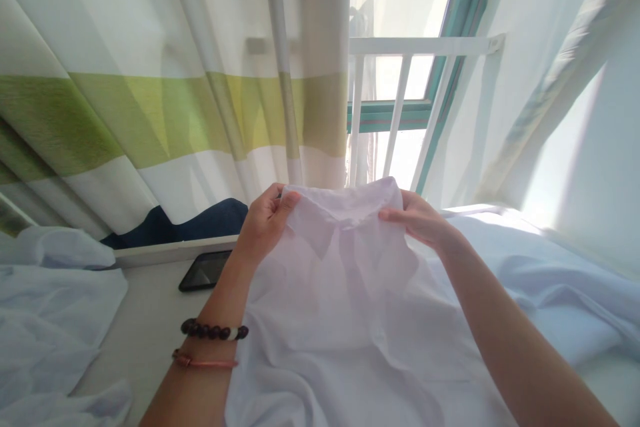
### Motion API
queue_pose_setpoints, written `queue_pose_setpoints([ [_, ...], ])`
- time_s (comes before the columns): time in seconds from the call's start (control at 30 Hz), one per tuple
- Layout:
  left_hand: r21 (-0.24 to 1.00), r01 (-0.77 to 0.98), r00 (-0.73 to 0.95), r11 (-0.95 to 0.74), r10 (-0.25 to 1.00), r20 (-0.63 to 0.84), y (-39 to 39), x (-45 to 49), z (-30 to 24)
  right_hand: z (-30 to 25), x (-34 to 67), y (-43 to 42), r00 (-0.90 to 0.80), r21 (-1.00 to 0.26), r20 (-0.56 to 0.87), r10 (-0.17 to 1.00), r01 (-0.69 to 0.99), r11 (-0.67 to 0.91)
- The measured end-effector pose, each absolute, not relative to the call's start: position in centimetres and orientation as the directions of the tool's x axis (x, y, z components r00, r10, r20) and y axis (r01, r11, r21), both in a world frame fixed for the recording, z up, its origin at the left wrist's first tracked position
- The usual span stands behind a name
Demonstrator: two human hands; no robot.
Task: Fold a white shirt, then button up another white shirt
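Observation:
A white collared shirt spreads toward me across the pale surface, its collar raised at the far end. My left hand pinches the collar's left side, thumb on top and fingers behind the cloth. On the opposite side, my right hand grips the collar the same way, its thumb lying over the edge. Between the two hands the collar is stretched fairly straight, with its points folded down. Dark beads and a reddish band circle my left wrist. Most of the fingers behind the fabric are hidden.
A black phone lies left of my left forearm. More white cloth is heaped at the far left, and pale bluish fabric spreads at the right. Behind stand a striped curtain, a white railing and a bright window.

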State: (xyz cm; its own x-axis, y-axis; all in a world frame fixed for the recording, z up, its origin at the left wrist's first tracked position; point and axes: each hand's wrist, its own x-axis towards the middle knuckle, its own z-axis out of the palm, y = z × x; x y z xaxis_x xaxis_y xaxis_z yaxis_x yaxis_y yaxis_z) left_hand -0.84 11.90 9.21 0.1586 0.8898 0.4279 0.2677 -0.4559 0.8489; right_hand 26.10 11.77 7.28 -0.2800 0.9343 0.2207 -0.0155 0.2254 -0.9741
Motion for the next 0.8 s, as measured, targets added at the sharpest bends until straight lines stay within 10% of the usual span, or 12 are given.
queue_pose_setpoints([
  [0.47, 0.780, 0.448, 0.167, -0.437, 0.898, 0.407, 11.76, -1.83, 9.56, 7.25, 25.36, 11.81, -0.074, -0.932, 0.255, 0.964, 0.249, 0.265],
  [0.8, 0.805, 0.345, 0.104, -0.484, 0.871, 0.479, 12.26, -1.58, 9.03, 7.45, 25.99, 11.67, -0.353, -0.924, 0.195, 0.915, 0.246, 0.292],
])
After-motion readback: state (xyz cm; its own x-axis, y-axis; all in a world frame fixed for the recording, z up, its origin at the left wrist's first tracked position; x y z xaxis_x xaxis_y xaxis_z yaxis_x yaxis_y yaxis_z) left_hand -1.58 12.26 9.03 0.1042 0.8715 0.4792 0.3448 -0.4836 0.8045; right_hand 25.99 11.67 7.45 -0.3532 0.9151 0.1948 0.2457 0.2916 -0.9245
